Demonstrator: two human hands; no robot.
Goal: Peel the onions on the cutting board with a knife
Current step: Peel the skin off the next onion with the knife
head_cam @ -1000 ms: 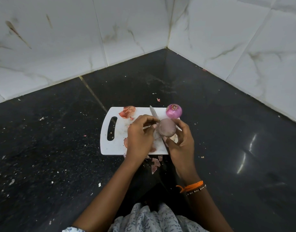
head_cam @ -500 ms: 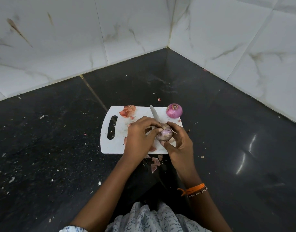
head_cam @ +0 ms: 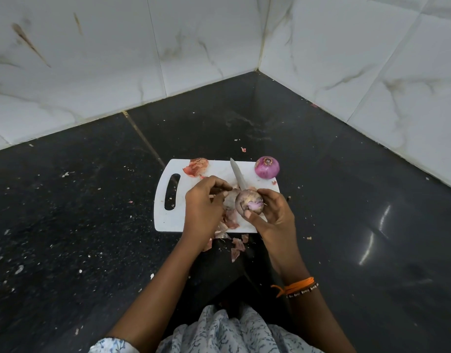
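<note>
Held onion (head_cam: 249,202): sat over the middle of the cutting board, raised between both hands; its outer skin looked dull brownish-purple and dry, with a paler pink-violet patch bared on the side facing the camera.
Right hand (head_cam: 276,215): fingers and thumb were curled round the held onion from its 3 o'clock side, the thumb tip pressed at the onion's lower edge.
Left hand (head_cam: 202,208): fingers were curled at the onion's 9 o'clock side, pinching a loose flap of pale skin; the knife blade rose from between this hand and the onion, but which hand held the handle could not be told.
Knife (head_cam: 237,173): its grey blade pointed toward 12 o'clock, tip over the board's far edge.
Second onion (head_cam: 267,167): lay at the board's far right corner, about 1 o'clock from the held onion, glossy purple-pink and smooth, with its cut top facing up.
Cutting board (head_cam: 168,220): white plastic with a slot handle at its 9 o'clock end, lying on a black speckled bench (head_cam: 79,200).
Peel scraps: a curled orange-pink peel (head_cam: 196,166) lay at the board's far edge near 11 o'clock; smaller pink scraps (head_cam: 236,247) lay at the near edge and on the bench just below it.
Wrist: an orange thread band (head_cam: 294,289) circled the right wrist.
</note>
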